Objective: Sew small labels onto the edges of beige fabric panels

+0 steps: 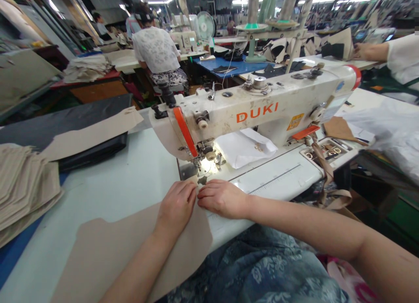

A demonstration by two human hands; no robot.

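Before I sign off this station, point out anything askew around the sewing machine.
A tan strap trails across the small-parts tray and bunches below the table, which looks untidy. The sewing machine has dark smudges on its casing.

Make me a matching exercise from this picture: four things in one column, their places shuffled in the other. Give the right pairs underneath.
Things
1. left hand
2. white sheet
3. fan
4. beige stack

Places
A. at the left edge of the picture
B. over the large beige piece
C. under the arm of the sewing machine
D. in the background

Pairs: 1-B, 2-C, 3-D, 4-A
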